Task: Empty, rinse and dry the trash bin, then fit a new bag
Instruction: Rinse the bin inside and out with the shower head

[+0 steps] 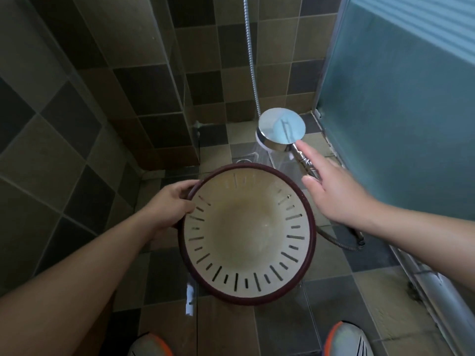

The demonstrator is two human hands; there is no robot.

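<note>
Left hand (pixel 171 204) grips the cream slotted plastic bin (pixel 246 233) by its maroon rim: light, stiff, probably slippery. Beyond it, right hand (pixel 331 194) holds the chrome shower head (pixel 281 129).

L hand (pixel 172 204) grips bin (pixel 246 235) rim; R hand (pixel 331 191) holds shower head (pixel 281 129).

Shower hose (pixel 250 47) runs out of frame at twelve o'clock. Both shoes (pixel 348 340) cropped at six o'clock. Right hand (pixel 334 191) covers the shower handle (pixel 304 160); grip indeterminate.
</note>
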